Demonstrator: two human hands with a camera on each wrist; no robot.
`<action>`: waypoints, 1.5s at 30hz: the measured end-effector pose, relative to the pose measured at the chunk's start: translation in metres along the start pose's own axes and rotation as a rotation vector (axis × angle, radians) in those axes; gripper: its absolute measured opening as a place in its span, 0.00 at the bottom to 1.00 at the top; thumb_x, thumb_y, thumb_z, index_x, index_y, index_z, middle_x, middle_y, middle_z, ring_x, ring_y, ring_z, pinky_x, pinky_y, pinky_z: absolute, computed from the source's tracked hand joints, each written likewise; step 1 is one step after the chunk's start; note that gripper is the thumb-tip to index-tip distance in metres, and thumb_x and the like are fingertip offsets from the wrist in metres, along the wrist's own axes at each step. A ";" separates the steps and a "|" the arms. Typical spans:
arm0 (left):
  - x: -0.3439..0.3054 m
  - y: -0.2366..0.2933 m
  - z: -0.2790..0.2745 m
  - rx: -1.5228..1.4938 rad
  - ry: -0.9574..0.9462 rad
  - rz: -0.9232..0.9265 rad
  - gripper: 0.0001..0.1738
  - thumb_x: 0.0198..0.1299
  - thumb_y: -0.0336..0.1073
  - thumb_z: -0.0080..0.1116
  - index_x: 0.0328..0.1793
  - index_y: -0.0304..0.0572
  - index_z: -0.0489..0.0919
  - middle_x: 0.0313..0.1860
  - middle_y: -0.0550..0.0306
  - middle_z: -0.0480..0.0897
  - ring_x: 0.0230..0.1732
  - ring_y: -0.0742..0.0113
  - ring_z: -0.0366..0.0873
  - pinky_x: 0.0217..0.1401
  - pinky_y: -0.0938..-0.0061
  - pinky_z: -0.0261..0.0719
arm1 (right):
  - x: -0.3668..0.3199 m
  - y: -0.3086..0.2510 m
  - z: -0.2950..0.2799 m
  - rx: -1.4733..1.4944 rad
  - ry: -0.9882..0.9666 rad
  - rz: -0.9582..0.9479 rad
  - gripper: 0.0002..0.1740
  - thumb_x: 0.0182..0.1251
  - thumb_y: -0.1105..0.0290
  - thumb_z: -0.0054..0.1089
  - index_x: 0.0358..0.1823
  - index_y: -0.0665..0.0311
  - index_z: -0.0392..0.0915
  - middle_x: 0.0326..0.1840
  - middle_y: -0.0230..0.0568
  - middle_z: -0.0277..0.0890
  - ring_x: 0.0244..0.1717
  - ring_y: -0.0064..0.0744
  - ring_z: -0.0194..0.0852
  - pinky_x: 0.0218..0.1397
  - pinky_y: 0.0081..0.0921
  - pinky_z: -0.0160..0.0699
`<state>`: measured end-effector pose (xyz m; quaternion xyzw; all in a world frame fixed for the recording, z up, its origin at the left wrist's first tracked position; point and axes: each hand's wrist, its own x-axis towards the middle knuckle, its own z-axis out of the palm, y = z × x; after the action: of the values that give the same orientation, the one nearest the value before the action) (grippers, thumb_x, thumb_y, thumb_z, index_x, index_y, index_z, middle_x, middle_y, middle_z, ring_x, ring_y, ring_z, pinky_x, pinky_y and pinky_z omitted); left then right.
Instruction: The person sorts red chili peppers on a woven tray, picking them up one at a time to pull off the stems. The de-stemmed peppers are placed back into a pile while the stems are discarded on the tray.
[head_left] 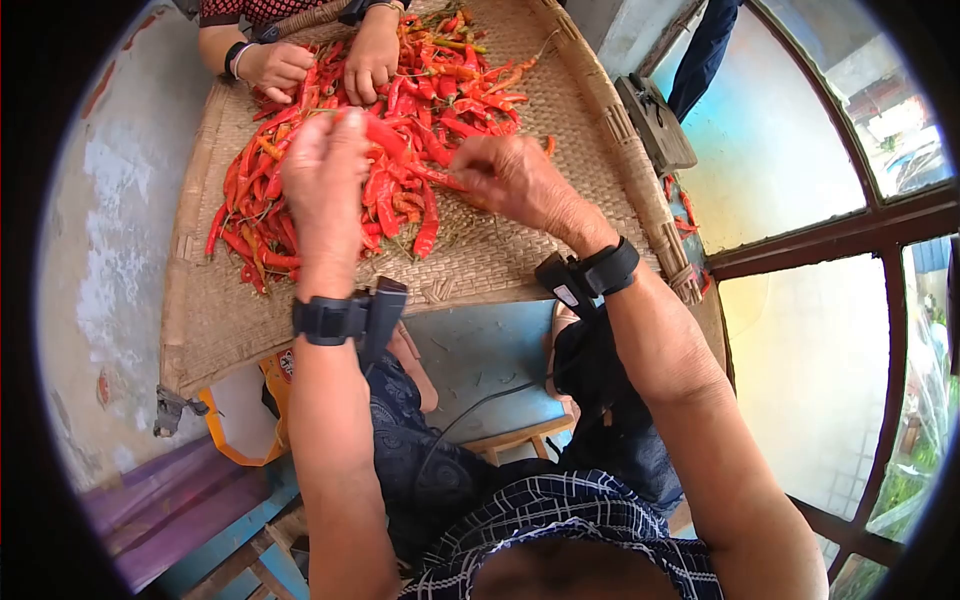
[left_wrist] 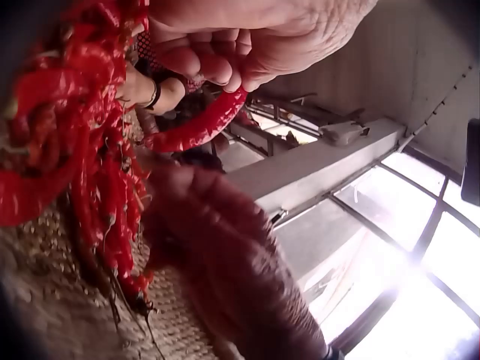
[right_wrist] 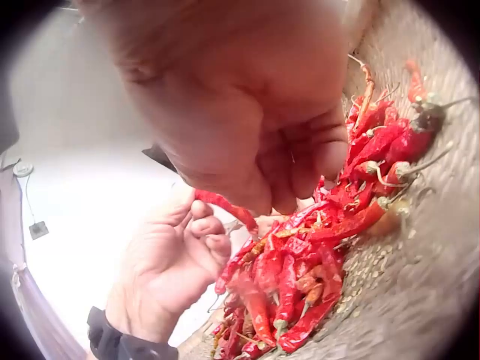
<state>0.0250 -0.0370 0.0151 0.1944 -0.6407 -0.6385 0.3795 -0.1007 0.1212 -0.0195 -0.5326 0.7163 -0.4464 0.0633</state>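
My left hand point(head_left: 328, 190) pinches one end of a red chili pepper point(left_wrist: 201, 127) between thumb and fingertips, above the heap of red peppers point(head_left: 400, 190); the same pepper point(right_wrist: 225, 208) shows in the right wrist view. My right hand point(head_left: 520, 185) is over the heap's right side, its fingers bent toward the peppers. In the right wrist view the right hand point(right_wrist: 247, 112) has curled fingers near the held pepper's lower end; whether anything is between them is hidden. The heap lies on a woven tray point(head_left: 480, 265).
Across the tray another person's two hands point(head_left: 372, 60) touch the peppers. The tray's raised rim point(head_left: 625, 150) runs along the right, beside a windowed wall. Some peppers point(head_left: 685, 210) lie outside it. A yellow-edged bag point(head_left: 245, 420) hangs below left, and a wooden stool point(head_left: 520, 437) stands underneath.
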 end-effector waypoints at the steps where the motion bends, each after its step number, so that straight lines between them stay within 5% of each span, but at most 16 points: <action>1: 0.004 0.004 -0.008 -0.009 0.047 0.008 0.08 0.65 0.38 0.58 0.40 0.41 0.76 0.24 0.71 0.71 0.23 0.85 0.63 0.25 0.89 0.63 | 0.000 0.006 -0.003 -0.084 0.032 0.012 0.06 0.63 0.71 0.59 0.36 0.66 0.78 0.27 0.44 0.79 0.31 0.33 0.80 0.35 0.29 0.78; 8: 0.005 0.012 -0.035 0.155 0.421 0.077 0.25 0.62 0.35 0.61 0.61 0.32 0.68 0.35 0.60 0.77 0.28 0.81 0.69 0.29 0.86 0.68 | 0.009 0.038 -0.005 -0.520 0.010 0.334 0.12 0.57 0.63 0.61 0.41 0.58 0.81 0.34 0.48 0.82 0.38 0.50 0.81 0.42 0.41 0.79; 13: 0.004 0.006 -0.036 0.187 0.193 0.170 0.22 0.63 0.35 0.58 0.62 0.36 0.72 0.43 0.59 0.81 0.32 0.80 0.72 0.34 0.85 0.72 | 0.020 0.025 -0.002 -0.660 -0.072 0.453 0.15 0.54 0.63 0.61 0.44 0.54 0.82 0.33 0.49 0.81 0.38 0.49 0.81 0.44 0.40 0.79; 17: -0.008 -0.001 -0.012 0.360 -0.040 0.166 0.14 0.65 0.37 0.55 0.54 0.40 0.78 0.38 0.62 0.81 0.34 0.80 0.74 0.38 0.83 0.74 | 0.017 0.025 -0.018 -0.518 0.018 0.379 0.13 0.57 0.66 0.59 0.43 0.59 0.81 0.35 0.46 0.83 0.35 0.44 0.82 0.40 0.34 0.80; 19: -0.016 -0.011 0.007 0.257 -0.151 0.108 0.13 0.62 0.38 0.58 0.47 0.37 0.79 0.34 0.56 0.84 0.33 0.75 0.78 0.36 0.77 0.77 | 0.013 0.015 -0.024 0.241 0.090 0.435 0.10 0.58 0.71 0.59 0.39 0.69 0.79 0.32 0.45 0.83 0.37 0.32 0.83 0.36 0.27 0.80; 20: -0.019 -0.015 0.015 0.287 -0.192 0.086 0.13 0.62 0.39 0.58 0.46 0.36 0.79 0.33 0.55 0.83 0.32 0.74 0.78 0.36 0.76 0.77 | 0.010 0.006 -0.025 0.503 0.079 0.533 0.05 0.61 0.74 0.60 0.37 0.67 0.77 0.31 0.38 0.81 0.33 0.21 0.80 0.31 0.16 0.75; 23: -0.028 -0.021 0.033 0.346 -0.247 0.084 0.14 0.62 0.40 0.59 0.44 0.35 0.77 0.30 0.54 0.83 0.30 0.72 0.79 0.35 0.75 0.77 | 0.002 -0.008 -0.022 0.840 0.081 0.498 0.04 0.63 0.74 0.59 0.38 0.65 0.76 0.30 0.34 0.80 0.29 0.20 0.78 0.28 0.13 0.73; 31: -0.036 -0.017 0.040 0.362 -0.375 0.023 0.08 0.61 0.34 0.58 0.39 0.35 0.77 0.25 0.56 0.81 0.24 0.70 0.77 0.31 0.73 0.74 | 0.000 -0.006 -0.025 0.809 -0.051 0.466 0.10 0.62 0.66 0.65 0.36 0.64 0.76 0.25 0.30 0.75 0.23 0.16 0.69 0.23 0.15 0.67; 37: -0.034 0.005 0.023 0.598 -0.480 0.042 0.06 0.59 0.32 0.56 0.37 0.35 0.76 0.22 0.53 0.78 0.22 0.68 0.75 0.29 0.70 0.72 | 0.011 0.014 -0.024 1.016 0.085 0.538 0.10 0.66 0.63 0.61 0.30 0.58 0.74 0.23 0.28 0.71 0.21 0.19 0.64 0.26 0.17 0.65; 39: -0.033 0.007 0.007 0.660 -0.551 0.052 0.07 0.57 0.31 0.55 0.37 0.34 0.75 0.22 0.52 0.77 0.23 0.65 0.75 0.30 0.70 0.72 | 0.019 0.016 -0.019 1.063 0.277 0.593 0.10 0.66 0.62 0.60 0.30 0.58 0.73 0.22 0.27 0.70 0.20 0.19 0.63 0.25 0.19 0.65; 41: -0.032 0.009 -0.009 0.668 -0.568 -0.007 0.07 0.56 0.31 0.54 0.37 0.34 0.75 0.22 0.51 0.77 0.23 0.60 0.75 0.31 0.68 0.73 | 0.024 0.036 -0.009 0.968 0.281 0.588 0.11 0.66 0.62 0.60 0.31 0.61 0.75 0.23 0.29 0.72 0.22 0.21 0.67 0.26 0.22 0.69; 43: -0.032 0.012 -0.022 0.791 -0.628 -0.042 0.07 0.55 0.30 0.54 0.38 0.34 0.75 0.26 0.49 0.78 0.27 0.55 0.76 0.36 0.66 0.73 | 0.029 0.042 0.001 -0.009 0.179 0.336 0.13 0.61 0.60 0.62 0.32 0.64 0.79 0.30 0.43 0.80 0.28 0.41 0.80 0.33 0.34 0.79; 44: -0.034 0.014 -0.026 0.845 -0.598 0.017 0.08 0.55 0.31 0.54 0.40 0.34 0.76 0.31 0.46 0.79 0.33 0.50 0.78 0.40 0.64 0.74 | 0.027 0.044 0.007 -0.194 0.136 0.326 0.15 0.57 0.59 0.63 0.35 0.64 0.80 0.37 0.50 0.81 0.38 0.52 0.81 0.44 0.42 0.79; 45: -0.035 0.009 -0.029 0.845 -0.594 0.012 0.08 0.55 0.31 0.54 0.40 0.34 0.76 0.31 0.46 0.79 0.33 0.50 0.78 0.40 0.64 0.74 | 0.025 0.040 0.011 -0.192 0.131 0.325 0.15 0.57 0.59 0.63 0.35 0.64 0.80 0.37 0.50 0.81 0.38 0.52 0.81 0.44 0.42 0.79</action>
<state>0.0705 -0.0293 0.0129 0.1372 -0.9240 -0.3492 0.0732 -0.1336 0.0957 -0.0449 -0.3834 0.8348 -0.3934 0.0368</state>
